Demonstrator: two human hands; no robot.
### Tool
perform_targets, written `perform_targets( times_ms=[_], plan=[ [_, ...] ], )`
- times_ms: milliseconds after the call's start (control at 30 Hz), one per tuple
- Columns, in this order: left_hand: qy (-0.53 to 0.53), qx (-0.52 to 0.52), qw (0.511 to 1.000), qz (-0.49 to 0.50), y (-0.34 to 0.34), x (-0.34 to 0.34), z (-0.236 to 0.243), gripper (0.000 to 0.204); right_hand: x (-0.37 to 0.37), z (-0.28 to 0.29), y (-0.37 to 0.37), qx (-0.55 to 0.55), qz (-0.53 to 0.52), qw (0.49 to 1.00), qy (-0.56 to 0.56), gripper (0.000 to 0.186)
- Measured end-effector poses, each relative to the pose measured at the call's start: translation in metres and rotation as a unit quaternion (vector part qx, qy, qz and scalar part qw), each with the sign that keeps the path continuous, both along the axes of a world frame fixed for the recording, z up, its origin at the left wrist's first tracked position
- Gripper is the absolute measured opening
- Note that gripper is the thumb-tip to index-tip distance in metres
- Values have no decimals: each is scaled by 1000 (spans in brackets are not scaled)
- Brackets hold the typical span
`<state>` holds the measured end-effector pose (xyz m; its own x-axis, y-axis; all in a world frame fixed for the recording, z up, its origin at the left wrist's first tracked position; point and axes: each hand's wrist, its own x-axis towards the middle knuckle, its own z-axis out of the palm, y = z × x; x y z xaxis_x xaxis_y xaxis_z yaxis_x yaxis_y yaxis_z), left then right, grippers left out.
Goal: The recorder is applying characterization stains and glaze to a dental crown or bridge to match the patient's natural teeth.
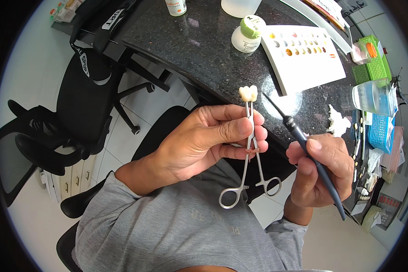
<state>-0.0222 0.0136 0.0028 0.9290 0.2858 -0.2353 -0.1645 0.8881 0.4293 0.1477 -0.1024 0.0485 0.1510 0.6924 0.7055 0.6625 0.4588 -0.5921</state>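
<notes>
left hand (204,140) closed around a steel clamp (249,154) with scissor-type ring handles; thumb and fingers pinch the shanks, rings hang below the palm. clamp tips point up and grip a small cream tooth-shaped piece (248,93), held above the near edge of the surface. right hand (324,167) closed in a pen grip on a slim dark brush (303,145); its fine tip points up-left, just beside the tooth-shaped piece, contact cannot be told.

packages and labels: far centre, a low white jar with a green lid (248,34), round label on the lid, printed band on its side. left of it, at the far edge, a white bottle (176,7) with a red-and-white label. right of the jar, a white rectangular palette (306,54) with rows of small yellow, brown and pink dabs. far right, a green ribbed tray (376,63), a clear plastic cup (374,97) lying on its side, a blue basket (380,131). a crumpled white tissue (337,122) lies near the right hand.

surface: black speckled stone (204,50), glossy, curved near edge. room: pale tiled floor (122,136); a black office chair (77,109) on castors at left.
</notes>
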Motion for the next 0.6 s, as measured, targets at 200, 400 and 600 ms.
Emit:
perform_targets(
  times_ms=[200, 400, 600],
  plan=[
    [-10, 10, 1000, -3, 0, 1, -2, 26, -2, 0, -1, -8, 11, 1000, 3, 25],
    [-15, 11, 1000, -5, 1, 0, -2, 27, -3, -1, 2, -15, 6, 1000, -25, 28],
    [-8, 14, 1000, -8, 1, 0, -2, 27, -4, 0, 3, -16, -3, 999, -30, 27]
  ],
)
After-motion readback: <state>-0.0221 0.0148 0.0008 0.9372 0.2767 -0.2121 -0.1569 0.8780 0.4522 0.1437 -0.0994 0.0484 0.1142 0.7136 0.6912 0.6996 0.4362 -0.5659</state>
